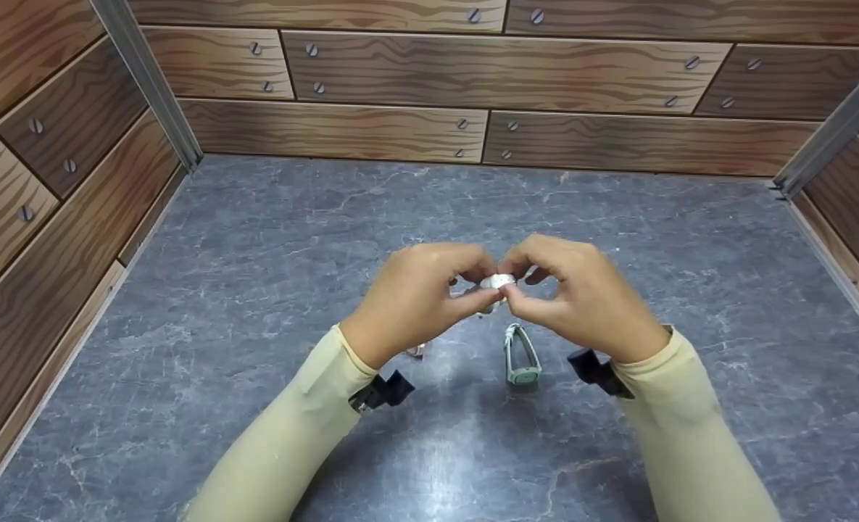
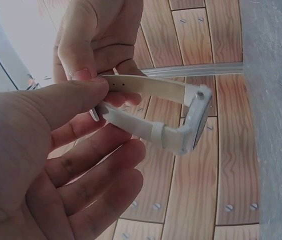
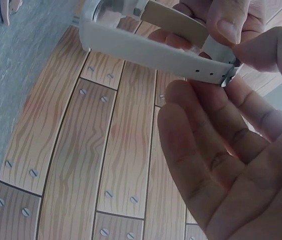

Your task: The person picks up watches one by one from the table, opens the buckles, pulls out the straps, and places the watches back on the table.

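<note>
Tabletop: a blue-grey surface point(image 1: 291, 210) with a marble-like pattern of thin pale veins; a bright patch of reflected light lies at the near middle.
Back wall: wood-patterned panelling point(image 1: 501, 69) in light and dark brown planks, with slotted screw heads near the plank ends.
Side walls: the same plank pattern on the left wall point(image 1: 67, 181) and the right wall point(image 1: 857, 181).
Corners: a grey metal post point(image 1: 150, 83) at the back left and another post point(image 1: 831, 141) at the back right.
White watch: a white strap watch point(image 2: 168, 139), bent into a loop, held above the tabletop between both hands.
Left hand: its grip point(image 1: 422, 290) pinches the strap near the buckle end, thumb on top.
Right hand: its grip point(image 1: 574, 290) pinches the strap beside the buckle, thumb meeting fingers.
Green watch: a pale green watch point(image 1: 525, 376) rests on the tabletop, nearer the person than the hands.
Small object: a pinkish-brown item point(image 1: 416, 351) lies by the left wrist, mostly hidden.
Sleeves: pale yellow, with a black device point(image 1: 382, 391) at the left wrist and another device point(image 1: 599, 373) at the right.
</note>
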Tool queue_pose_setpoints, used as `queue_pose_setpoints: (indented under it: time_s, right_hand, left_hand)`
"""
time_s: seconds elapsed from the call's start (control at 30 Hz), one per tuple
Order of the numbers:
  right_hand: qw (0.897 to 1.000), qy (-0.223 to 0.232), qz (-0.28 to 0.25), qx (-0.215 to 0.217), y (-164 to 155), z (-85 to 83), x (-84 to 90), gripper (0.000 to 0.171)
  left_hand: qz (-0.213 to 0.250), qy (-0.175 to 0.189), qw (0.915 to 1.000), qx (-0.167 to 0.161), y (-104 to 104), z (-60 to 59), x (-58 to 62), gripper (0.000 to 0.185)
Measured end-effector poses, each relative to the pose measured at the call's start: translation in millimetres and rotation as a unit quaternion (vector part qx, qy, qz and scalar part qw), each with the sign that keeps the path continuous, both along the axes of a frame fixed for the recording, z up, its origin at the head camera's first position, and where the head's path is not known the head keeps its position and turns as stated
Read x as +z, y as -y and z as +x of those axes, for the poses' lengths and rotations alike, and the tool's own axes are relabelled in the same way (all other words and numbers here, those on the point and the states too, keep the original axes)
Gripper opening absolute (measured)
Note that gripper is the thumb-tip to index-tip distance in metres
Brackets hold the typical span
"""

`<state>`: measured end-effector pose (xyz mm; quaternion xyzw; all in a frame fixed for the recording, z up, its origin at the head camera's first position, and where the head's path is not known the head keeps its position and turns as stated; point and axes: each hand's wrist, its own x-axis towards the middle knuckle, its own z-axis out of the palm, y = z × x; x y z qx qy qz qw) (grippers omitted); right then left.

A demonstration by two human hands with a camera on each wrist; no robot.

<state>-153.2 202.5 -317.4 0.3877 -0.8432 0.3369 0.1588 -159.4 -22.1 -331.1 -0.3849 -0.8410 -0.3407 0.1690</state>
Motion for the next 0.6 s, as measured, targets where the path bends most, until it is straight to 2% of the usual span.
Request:
queue_pose_setpoints:
  time_s: [0.23,0.6]
  right_hand:
    - [1.000,-0.017,-0.005,0.003,0.3,0.1,0.1,0.019]
    - [0.999,-0.028,-0.017,0.002,1.9,0.7,-0.4,0.020]
  left_hand:
    - [0.010,-0.016,0.9998,-0.003,-1.0,0.0,-1.6,0.011]
    - [0.020,-0.021,0.9995,-0.010,-1.4,0.5,-1.2,0.009]
